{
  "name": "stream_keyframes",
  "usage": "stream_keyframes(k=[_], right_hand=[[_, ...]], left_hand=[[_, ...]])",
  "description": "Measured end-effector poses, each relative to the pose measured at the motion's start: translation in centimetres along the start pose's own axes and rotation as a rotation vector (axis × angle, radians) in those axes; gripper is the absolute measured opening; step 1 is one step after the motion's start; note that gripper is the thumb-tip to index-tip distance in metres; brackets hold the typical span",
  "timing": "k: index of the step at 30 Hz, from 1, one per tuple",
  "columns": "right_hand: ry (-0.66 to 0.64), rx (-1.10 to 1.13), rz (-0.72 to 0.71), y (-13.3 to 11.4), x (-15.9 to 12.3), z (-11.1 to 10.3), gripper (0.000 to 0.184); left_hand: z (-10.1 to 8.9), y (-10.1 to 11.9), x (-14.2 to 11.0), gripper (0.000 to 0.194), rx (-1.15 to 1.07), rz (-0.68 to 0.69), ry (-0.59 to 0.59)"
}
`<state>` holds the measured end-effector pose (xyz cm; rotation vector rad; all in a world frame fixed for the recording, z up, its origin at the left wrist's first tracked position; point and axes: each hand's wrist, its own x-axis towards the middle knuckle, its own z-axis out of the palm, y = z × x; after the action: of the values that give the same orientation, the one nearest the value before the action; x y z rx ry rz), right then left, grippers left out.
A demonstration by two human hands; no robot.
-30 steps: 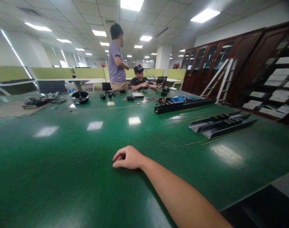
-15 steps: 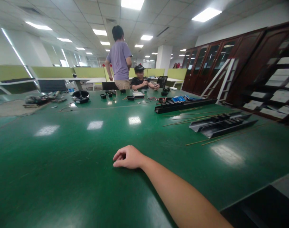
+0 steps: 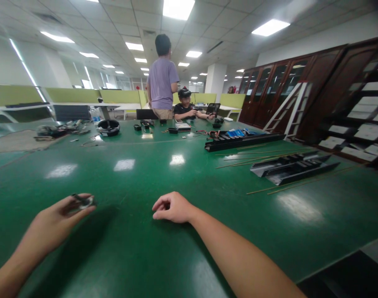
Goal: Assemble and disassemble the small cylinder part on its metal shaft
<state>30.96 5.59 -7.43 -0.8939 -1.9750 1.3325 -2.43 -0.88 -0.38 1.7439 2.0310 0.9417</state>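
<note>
My left hand reaches in from the lower left over the green table, its fingers pinched around a small round metal part with a dark piece on it. My right hand rests on the table near the middle, fingers curled under in a loose fist, and nothing shows in it. The two hands lie roughly a forearm's length apart.
Long black trays and thin wooden rods lie at the right. Another black tray with blue items sits farther back. A round black device and small parts are at the far end, where one person stands and another sits.
My left hand has come into view from the lower left holding the small round part. My right hand stays put. The standing person has shifted slightly right.
</note>
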Motion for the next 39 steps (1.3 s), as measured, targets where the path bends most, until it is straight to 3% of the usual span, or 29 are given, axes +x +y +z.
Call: stream_keyframes(k=[5, 7, 9, 17, 26, 35, 39], right_hand=[[0.175, 0.083, 0.011, 0.4, 0.6, 0.1, 0.03], [0.234, 0.066, 0.027, 0.7, 0.8, 0.2, 0.031], [0.243, 0.031, 0.033, 0.8, 1.0, 0.4, 0.034], [0.19, -0.183, -0.02, 0.3, 0.6, 0.8, 0.035], [0.199, -0.244, -0.014, -0.2, 0.5, 1.0, 0.03], [0.182, -0.221, -0.006, -0.1, 0.6, 0.8, 0.03], [0.245, -0.166, -0.013, 0.2, 0.6, 0.8, 0.041]], left_hand=[[9.1, 5.8, 1.6, 0.055, -0.465, 0.115, -0.274], [11.7, 7.1, 1.1, 0.047, -0.499, 0.185, -0.308], [13.0, 7.3, 0.3, 0.039, -0.444, 0.262, -0.321], [13.0, 5.9, -0.5, 0.019, -0.314, 0.488, -0.289], [13.5, 5.9, -0.3, 0.017, -0.367, 0.476, -0.337], [13.1, 6.4, -0.4, 0.021, -0.328, 0.475, -0.285], [13.1, 6.4, -0.4, 0.022, -0.289, 0.481, -0.261]])
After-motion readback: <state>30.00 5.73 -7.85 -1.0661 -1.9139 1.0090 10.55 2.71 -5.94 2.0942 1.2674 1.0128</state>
